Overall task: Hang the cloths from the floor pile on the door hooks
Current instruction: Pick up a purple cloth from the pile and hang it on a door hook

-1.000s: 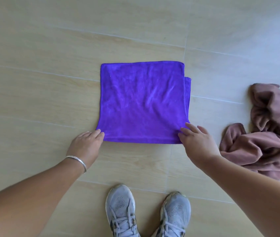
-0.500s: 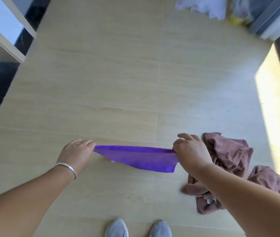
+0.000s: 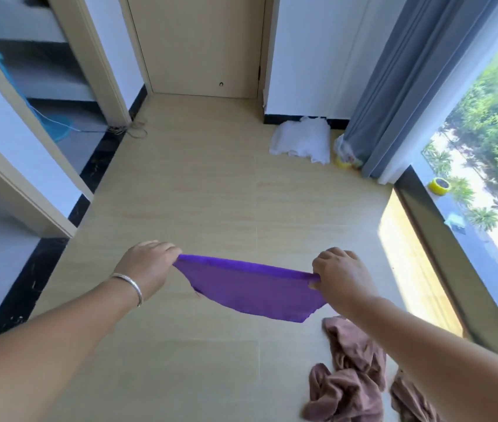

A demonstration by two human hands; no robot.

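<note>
At our feet the brown cloths (image 3: 351, 379) lie crumpled on the tile floor (image 3: 211, 193), and just above them we hold the folded purple cloth (image 3: 250, 287) in the air, our left hand (image 3: 147, 266) and right hand (image 3: 340, 277) each pinching a top corner. It sags soft and light between them, so the corners seem the right hold. Half a second ago it hung lower and we looked down; now the door (image 3: 199, 44) ahead shows, no hooks visible.

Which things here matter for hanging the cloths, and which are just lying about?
Job: purple cloth, held by left hand and right hand; brown cloths on the floor; door.
Lying about: white cloth, tape roll, curtain.
</note>
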